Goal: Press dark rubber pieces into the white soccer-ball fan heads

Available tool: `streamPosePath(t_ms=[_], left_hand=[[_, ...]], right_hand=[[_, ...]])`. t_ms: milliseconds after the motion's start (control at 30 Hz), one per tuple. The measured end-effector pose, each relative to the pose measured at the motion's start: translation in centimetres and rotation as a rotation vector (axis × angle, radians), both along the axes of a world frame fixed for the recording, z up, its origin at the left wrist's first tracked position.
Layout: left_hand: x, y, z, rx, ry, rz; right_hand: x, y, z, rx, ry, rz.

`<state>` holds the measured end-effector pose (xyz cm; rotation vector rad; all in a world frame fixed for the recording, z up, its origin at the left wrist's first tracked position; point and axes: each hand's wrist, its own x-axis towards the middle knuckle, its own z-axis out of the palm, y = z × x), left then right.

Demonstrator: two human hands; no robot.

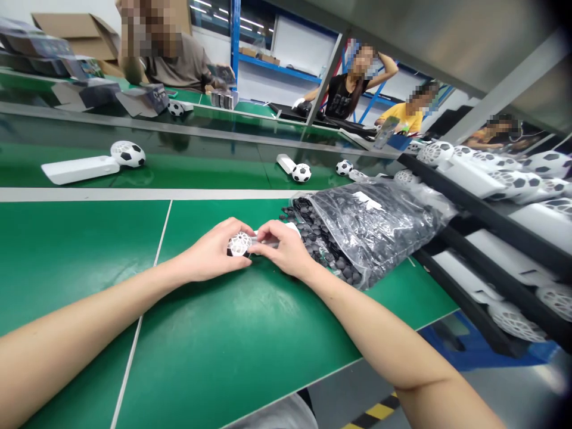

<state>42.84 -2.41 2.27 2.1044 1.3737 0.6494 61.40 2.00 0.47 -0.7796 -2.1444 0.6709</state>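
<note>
My left hand (218, 250) is wrapped round the ball end of a white soccer-ball-shaped device (240, 243), whose lattice face is turned up, with a dark patch at its lower left. The fingers of my right hand (281, 247) are pinched together at the ball's right side, by the white handle; whether they hold a small piece is hidden. Just right of that hand, many small black pieces (319, 235) spill from a clear plastic bag (375, 217) onto the green table (214, 345).
Beyond a white strip, finished-looking ball devices (128, 154) lie on a green conveyor (210, 167). A black rack (473, 238) at right holds several white devices (469, 173). Across the line, several people sit near open boxes (84, 92).
</note>
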Motion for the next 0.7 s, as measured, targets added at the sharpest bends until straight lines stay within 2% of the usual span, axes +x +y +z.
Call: streamPosePath(t_ms=[133,200,333,467,600,700], left_hand=[[-1.5,0.5,1.1,-0.116,0.087,-0.160],[-2.6,0.8,1.6,-0.161,0.106,-0.150],[-5.2,2.8,1.9,-0.204,-0.017,0.057],[-7.0,7.8,1.4,-0.074,-0.153,0.328],[-6.3,13.9,0.2,0.119,-0.117,0.561],[-4.9,17.1,-1.4,0.182,-0.050,0.673]], right_hand=[[1.3,0.5,0.8,0.013,0.076,-0.145],[2.1,0.7,1.2,0.048,0.054,-0.199],[3.9,0.9,2.1,0.045,-0.218,-0.200],[5.4,0.6,3.3,-0.031,-0.631,-0.081],[5.8,0.0,3.9,-0.103,-0.816,-0.030],[5.2,-0.4,3.8,-0.164,-0.844,-0.065]])
